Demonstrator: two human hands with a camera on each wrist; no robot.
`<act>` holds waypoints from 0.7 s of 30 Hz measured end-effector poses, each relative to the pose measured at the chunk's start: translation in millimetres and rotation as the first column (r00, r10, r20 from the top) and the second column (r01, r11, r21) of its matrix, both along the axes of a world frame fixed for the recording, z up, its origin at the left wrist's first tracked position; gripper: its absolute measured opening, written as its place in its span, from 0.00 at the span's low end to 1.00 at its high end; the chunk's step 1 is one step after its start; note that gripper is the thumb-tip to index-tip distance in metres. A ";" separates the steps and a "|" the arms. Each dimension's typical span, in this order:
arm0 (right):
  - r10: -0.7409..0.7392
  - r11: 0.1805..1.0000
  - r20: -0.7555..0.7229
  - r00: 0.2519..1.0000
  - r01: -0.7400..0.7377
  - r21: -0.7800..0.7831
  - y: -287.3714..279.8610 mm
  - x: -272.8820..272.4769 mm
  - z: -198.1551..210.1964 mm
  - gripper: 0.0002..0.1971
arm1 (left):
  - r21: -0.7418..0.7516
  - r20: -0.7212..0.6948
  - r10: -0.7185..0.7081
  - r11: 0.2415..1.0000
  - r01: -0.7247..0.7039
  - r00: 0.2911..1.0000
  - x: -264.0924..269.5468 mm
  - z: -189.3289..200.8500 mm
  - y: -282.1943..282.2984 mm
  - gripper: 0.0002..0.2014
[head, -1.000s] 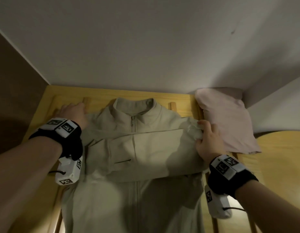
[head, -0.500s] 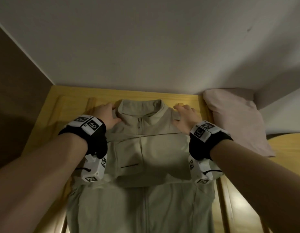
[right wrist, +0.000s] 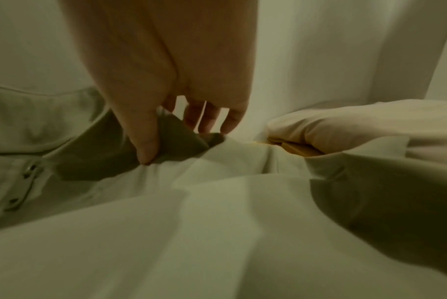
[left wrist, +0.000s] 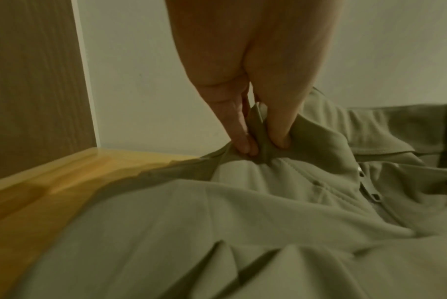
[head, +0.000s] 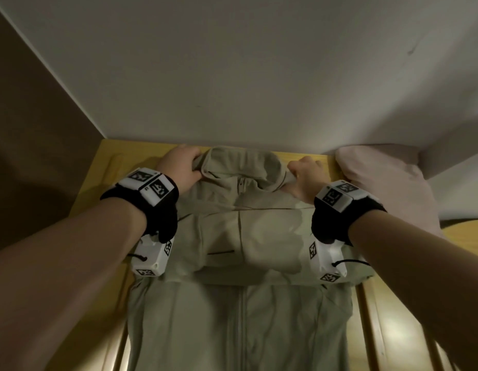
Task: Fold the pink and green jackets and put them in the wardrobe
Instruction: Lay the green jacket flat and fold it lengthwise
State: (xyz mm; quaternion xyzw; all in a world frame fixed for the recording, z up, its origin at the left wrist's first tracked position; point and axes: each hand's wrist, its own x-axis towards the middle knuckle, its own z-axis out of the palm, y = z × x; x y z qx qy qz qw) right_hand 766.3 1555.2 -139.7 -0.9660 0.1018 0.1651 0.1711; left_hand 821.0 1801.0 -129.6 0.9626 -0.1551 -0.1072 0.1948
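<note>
The pale green jacket (head: 240, 303) lies front-up on the wooden slatted bed frame (head: 104, 167), both sleeves folded across its chest. My left hand (head: 183, 167) pinches the left shoulder beside the collar, thumb and fingers bunching the cloth (left wrist: 262, 145). On the other side of the collar my right hand (head: 303, 174) pinches the right shoulder fabric (right wrist: 171, 141). The collar (head: 240, 163) is lifted and rumpled between both hands. The folded pink jacket (head: 387, 183) lies to the right against the wall, also showing as a pink jacket (right wrist: 358, 125) in the right wrist view.
A white wall (head: 259, 76) rises just behind the collar. A brown panel (head: 31, 129) stands at the left. Bare wooden slats (head: 393, 330) run along the right of the green jacket.
Both hands went from resting flat by the collar to pinching the shoulders; the collar end is now raised and bunched. One second ago the right hand was at the right sleeve edge.
</note>
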 end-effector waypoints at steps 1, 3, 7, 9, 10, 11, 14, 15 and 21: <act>-0.011 1.000 0.058 0.998 0.011 0.007 -0.7 -1.1 3.1 0.15 | 0.001 0.025 0.010 1.000 -0.010 1.000 1.5 3.0 -0.1 0.09; -0.024 0.999 0.145 0.989 0.018 0.041 -4.1 -6.7 8.7 0.19 | -0.016 0.084 0.028 1.000 -0.027 0.996 -2.3 9.8 1.0 0.09; 0.068 0.997 0.218 0.974 -0.076 0.029 -6.8 -32.7 17.1 0.19 | 0.046 0.167 -0.006 0.999 -0.001 0.986 -30.6 14.9 12.0 0.11; 0.172 0.985 0.219 0.960 -0.170 -0.030 -6.6 -51.5 16.4 0.19 | 0.130 0.187 -0.111 0.988 0.087 0.976 -51.3 14.0 18.4 0.11; 0.228 0.974 0.209 0.951 -0.224 -0.045 -6.9 -60.4 15.1 0.18 | 0.170 0.184 -0.187 0.973 0.156 0.965 -60.8 13.0 21.7 0.10; 0.274 0.962 0.196 0.942 -0.272 -0.035 -7.5 -68.2 13.7 0.17 | 0.217 0.161 -0.276 0.947 0.238 0.948 -69.5 12.4 24.8 0.11; 0.350 0.934 0.154 0.924 -0.357 0.018 -9.6 -87.8 5.7 0.13 | 0.348 0.105 -0.455 0.850 0.396 0.884 -92.9 7.6 32.1 0.19; 0.369 0.927 0.141 0.919 -0.374 0.012 -9.1 -93.0 2.8 0.11 | 0.378 0.109 -0.462 0.838 0.393 0.880 -97.0 4.2 34.2 0.21; 0.339 0.908 0.102 0.935 -0.297 -0.295 -17.6 -113.7 -7.6 0.24 | 0.399 -0.001 -0.289 0.878 0.265 0.957 -108.8 -23.4 49.0 0.22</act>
